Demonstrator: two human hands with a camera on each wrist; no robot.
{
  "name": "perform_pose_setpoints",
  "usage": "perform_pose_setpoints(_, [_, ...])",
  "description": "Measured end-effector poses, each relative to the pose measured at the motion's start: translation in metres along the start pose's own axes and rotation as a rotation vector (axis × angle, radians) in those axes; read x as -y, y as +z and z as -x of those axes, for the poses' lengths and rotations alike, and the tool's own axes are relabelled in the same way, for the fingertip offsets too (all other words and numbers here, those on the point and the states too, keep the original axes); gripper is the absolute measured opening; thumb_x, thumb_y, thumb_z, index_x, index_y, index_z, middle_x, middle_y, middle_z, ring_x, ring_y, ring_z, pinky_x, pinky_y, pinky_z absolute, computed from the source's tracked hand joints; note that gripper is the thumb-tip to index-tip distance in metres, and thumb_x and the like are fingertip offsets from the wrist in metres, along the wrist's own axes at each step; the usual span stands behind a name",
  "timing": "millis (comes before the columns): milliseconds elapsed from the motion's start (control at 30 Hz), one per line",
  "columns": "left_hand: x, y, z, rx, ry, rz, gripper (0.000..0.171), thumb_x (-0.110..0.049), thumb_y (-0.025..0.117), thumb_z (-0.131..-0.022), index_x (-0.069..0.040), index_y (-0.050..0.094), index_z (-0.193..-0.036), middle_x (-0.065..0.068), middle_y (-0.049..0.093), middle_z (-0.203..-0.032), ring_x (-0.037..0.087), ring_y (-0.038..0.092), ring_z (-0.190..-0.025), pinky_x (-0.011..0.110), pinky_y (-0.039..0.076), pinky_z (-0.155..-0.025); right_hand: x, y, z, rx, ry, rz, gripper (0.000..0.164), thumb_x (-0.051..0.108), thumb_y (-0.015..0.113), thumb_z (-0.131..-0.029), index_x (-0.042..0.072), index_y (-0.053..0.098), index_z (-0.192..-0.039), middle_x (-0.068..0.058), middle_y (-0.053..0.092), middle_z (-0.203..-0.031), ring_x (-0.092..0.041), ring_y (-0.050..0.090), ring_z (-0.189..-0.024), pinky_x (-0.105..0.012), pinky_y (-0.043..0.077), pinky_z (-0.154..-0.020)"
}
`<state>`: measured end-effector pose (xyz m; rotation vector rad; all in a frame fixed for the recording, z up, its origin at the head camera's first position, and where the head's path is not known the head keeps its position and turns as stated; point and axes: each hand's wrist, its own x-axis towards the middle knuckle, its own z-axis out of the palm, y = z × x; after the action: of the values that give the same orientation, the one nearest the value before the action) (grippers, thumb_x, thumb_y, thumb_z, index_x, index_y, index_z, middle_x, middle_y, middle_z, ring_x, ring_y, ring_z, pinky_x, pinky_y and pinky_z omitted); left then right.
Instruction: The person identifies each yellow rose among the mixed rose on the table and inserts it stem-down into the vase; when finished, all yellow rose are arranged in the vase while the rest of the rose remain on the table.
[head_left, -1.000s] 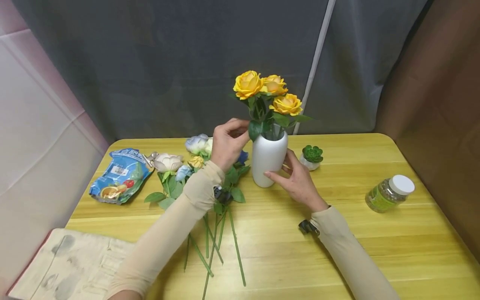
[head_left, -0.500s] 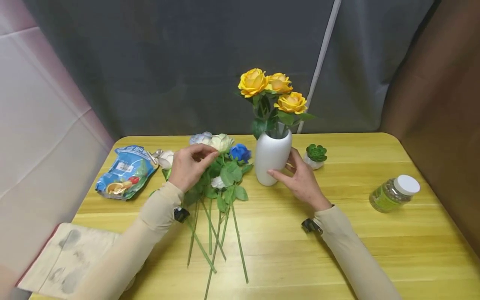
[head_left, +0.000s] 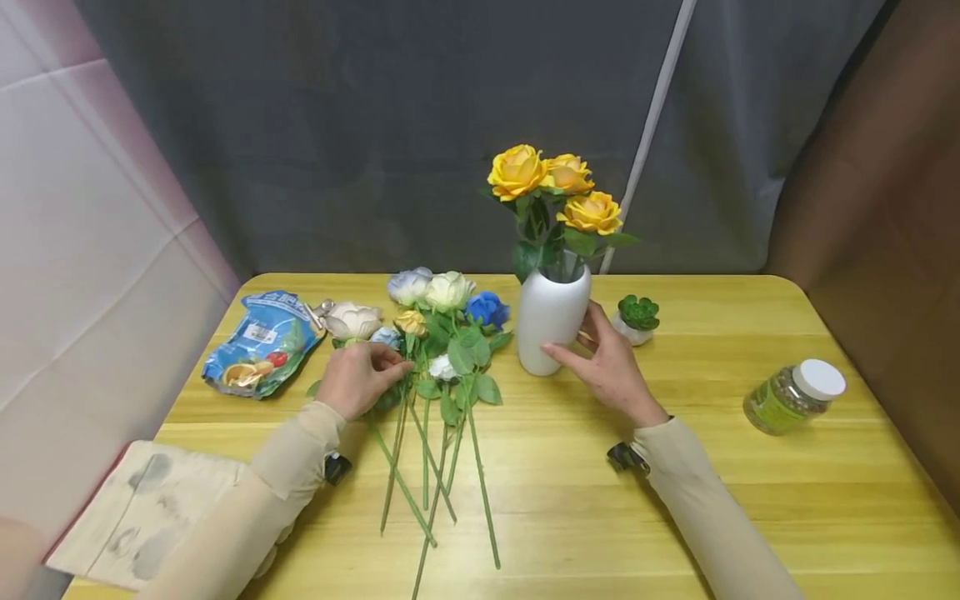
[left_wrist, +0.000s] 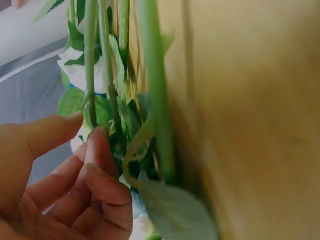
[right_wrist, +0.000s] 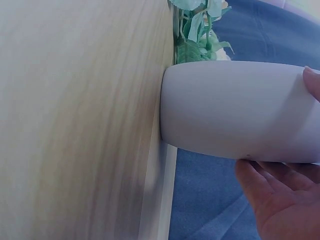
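Note:
A white vase [head_left: 553,321] stands upright on the table, holding three yellow roses [head_left: 517,172]. Its lower right side is gripped by my right hand [head_left: 611,367], with the thumb in front and the fingers behind; the right wrist view shows the hand around the vase [right_wrist: 235,110]. My left hand [head_left: 362,379] is at the pile of loose flowers, thumb and forefinger closed about a green stem [left_wrist: 90,65]. Which bloom that stem carries is hidden. Among the loose flowers are a small yellow rose [head_left: 410,322], a blue rose [head_left: 487,309] and a white peony-like bloom [head_left: 352,320].
At the left lies a blue printed bag [head_left: 262,343] with a metal clip [head_left: 318,312]. A stained cloth [head_left: 150,508] covers the near left corner. To the vase's right are a small potted succulent [head_left: 637,313] and a lidded jar [head_left: 793,397]. Long stems [head_left: 483,492] point toward the front.
My left hand has left the leaves at the vase's mouth and moved left and down to the stems of the loose flowers. My right hand has stayed on the vase.

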<state>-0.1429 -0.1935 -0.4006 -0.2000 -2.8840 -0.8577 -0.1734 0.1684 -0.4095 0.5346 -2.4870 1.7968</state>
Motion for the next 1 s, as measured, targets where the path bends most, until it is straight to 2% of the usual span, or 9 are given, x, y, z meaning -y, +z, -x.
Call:
perform_pose_setpoints(167, [0.002,0.002,0.006,0.055,-0.072,0.018,0.023,-0.027,0.077,-0.092,-0.004,0.078,-0.092,0.008,0.077,-0.082,0.018,0.068,-0.069,0.038,0.055,-0.07,0.0,0.0,0.0,-0.001,-0.002,-0.001,0.08,0.023,0.08,-0.092,0.017,0.034,-0.158,-0.011,0.048,-0.154,-0.034,0.052,-0.14,-0.051,0.045,-0.112])
perform_pose_setpoints(333, [0.002,-0.001,0.011,0.12,-0.132,0.089,0.025,-0.029,0.077,-0.093,-0.004,0.078,-0.095,0.006,0.076,-0.08,0.013,0.066,-0.064,0.032,0.053,-0.064,0.0,-0.001,-0.001,-0.003,0.0,0.004,0.08,0.023,0.08,-0.092,0.018,0.034,-0.158,-0.011,0.048,-0.154,-0.033,0.052,-0.14,-0.051,0.046,-0.112])
perform_pose_setpoints(433, [0.002,-0.002,0.014,0.136,-0.149,0.117,0.025,-0.03,0.076,-0.094,-0.005,0.077,-0.095,0.003,0.075,-0.077,0.011,0.065,-0.062,0.031,0.051,-0.061,0.0,-0.001,-0.001,0.001,0.007,0.005,0.081,0.024,0.08,-0.092,0.018,0.034,-0.158,-0.011,0.048,-0.154,-0.032,0.052,-0.14,-0.05,0.045,-0.112])
perform_pose_setpoints(733, [-0.002,-0.005,0.017,0.084,-0.131,0.117,0.021,-0.026,0.076,-0.094,-0.005,0.078,-0.095,0.007,0.077,-0.083,0.011,0.064,-0.067,0.03,0.051,-0.062,0.0,0.0,0.0,0.002,0.014,0.007,0.081,0.025,0.08,-0.092,0.019,0.033,-0.158,-0.01,0.047,-0.155,-0.032,0.051,-0.141,-0.05,0.045,-0.113])
perform_pose_setpoints(900, [-0.006,-0.009,0.015,0.043,-0.118,0.143,0.019,-0.024,0.076,-0.094,-0.005,0.078,-0.095,0.006,0.077,-0.078,0.011,0.065,-0.064,0.028,0.051,-0.061,0.0,0.0,0.0,-0.001,0.014,0.007,0.081,0.025,0.08,-0.092,0.018,0.033,-0.158,-0.01,0.047,-0.155,-0.032,0.051,-0.141,-0.049,0.045,-0.113])
perform_pose_setpoints(1000, [-0.01,-0.011,0.013,0.01,-0.1,0.168,0.017,-0.022,0.076,-0.094,-0.005,0.078,-0.095,0.006,0.077,-0.076,0.016,0.07,-0.064,0.025,0.05,-0.06,0.0,0.0,0.0,-0.002,0.012,0.004,0.082,0.025,0.08,-0.092,0.018,0.033,-0.159,-0.011,0.047,-0.155,-0.032,0.051,-0.141,-0.049,0.045,-0.113])
